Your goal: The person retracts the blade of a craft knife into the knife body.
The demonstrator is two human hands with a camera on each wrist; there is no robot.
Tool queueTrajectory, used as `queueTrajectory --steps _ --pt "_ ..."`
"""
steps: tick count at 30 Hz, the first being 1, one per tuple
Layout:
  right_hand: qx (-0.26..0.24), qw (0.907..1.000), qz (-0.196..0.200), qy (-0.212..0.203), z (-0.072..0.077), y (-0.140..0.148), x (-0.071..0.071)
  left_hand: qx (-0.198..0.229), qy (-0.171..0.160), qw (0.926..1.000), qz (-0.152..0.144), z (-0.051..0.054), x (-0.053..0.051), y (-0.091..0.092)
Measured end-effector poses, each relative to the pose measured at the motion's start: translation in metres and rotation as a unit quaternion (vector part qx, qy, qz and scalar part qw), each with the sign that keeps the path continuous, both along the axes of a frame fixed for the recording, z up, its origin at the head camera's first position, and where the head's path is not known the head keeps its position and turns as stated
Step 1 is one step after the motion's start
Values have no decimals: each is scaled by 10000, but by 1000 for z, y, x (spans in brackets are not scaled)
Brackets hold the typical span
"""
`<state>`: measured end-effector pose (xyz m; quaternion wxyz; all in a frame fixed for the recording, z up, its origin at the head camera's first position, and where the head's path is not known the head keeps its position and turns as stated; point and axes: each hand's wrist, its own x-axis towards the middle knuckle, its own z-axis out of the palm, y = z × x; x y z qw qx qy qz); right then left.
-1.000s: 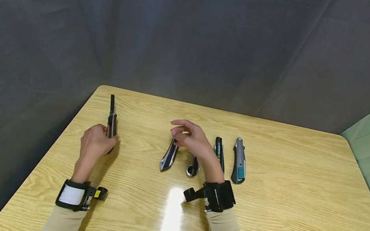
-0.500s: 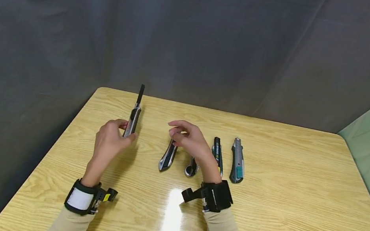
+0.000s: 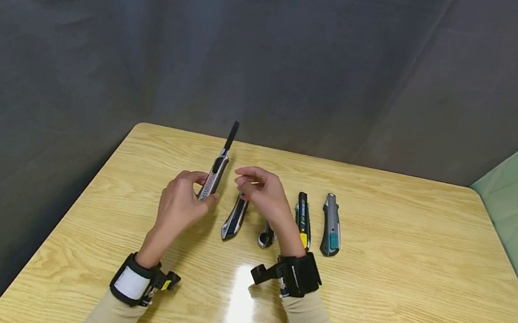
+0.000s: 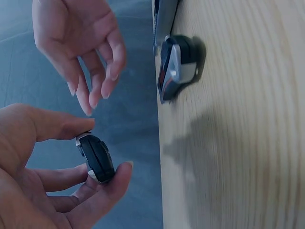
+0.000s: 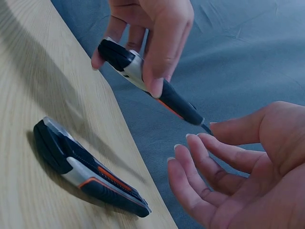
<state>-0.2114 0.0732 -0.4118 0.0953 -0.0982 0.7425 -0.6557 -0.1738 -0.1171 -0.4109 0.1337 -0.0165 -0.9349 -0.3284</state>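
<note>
My left hand (image 3: 180, 200) pinches a snap-off utility knife (image 3: 213, 177) between thumb and fingers, raised above the table. Its long dark blade is extended and points up and away. In the left wrist view the butt end of this utility knife (image 4: 98, 158) faces the camera. My right hand (image 3: 266, 193) hovers just right of it, fingers loosely bent and holding nothing. Beneath the right hand lies a second utility knife (image 3: 234, 219), black and silver; its orange trim shows in the right wrist view. The right hand partly hides a round-ended cutter (image 3: 266, 237).
To the right lie a black cutter (image 3: 302, 221) with a yellow part and a grey cutter (image 3: 332, 225) with a teal slider. All rest on the wooden table (image 3: 400, 294). A dark cloth (image 3: 273, 63) hangs behind the table's far edge.
My left hand has lifted the utility knife from the table's left side and carried it rightward, close to the right hand. The right hand has stayed nearly still.
</note>
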Motion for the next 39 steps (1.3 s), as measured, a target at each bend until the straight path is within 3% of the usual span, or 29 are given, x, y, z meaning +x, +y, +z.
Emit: queueTrajectory --steps 9,20,24,28,31,36,38,39 --pt "-92 9997 -88 -189 0 -7 -2 23 143 9997 -195 -1 3 13" --pt "-498 9946 -764 -495 -6 -11 2 -14 43 9994 -351 -8 7 29" --pt "-669 9926 -937 -383 -4 -9 1 256 23 9981 -561 -9 5 32" --pt "-824 9914 -958 -331 -1 -5 -1 848 -60 9922 -916 -10 1 31" --pt "-929 9912 -881 -327 0 -4 -1 1593 -406 9790 -1207 -13 0 25" --pt "-1074 9902 -789 -408 4 -3 -1 3154 -1311 9249 -1672 -18 1 17" --pt "-1122 9897 -796 -399 6 -1 -1 3426 -1527 9101 -1761 -17 1 17" --pt "-1144 9895 -798 -390 6 0 -1 3450 -1575 9082 -1771 -16 0 17"
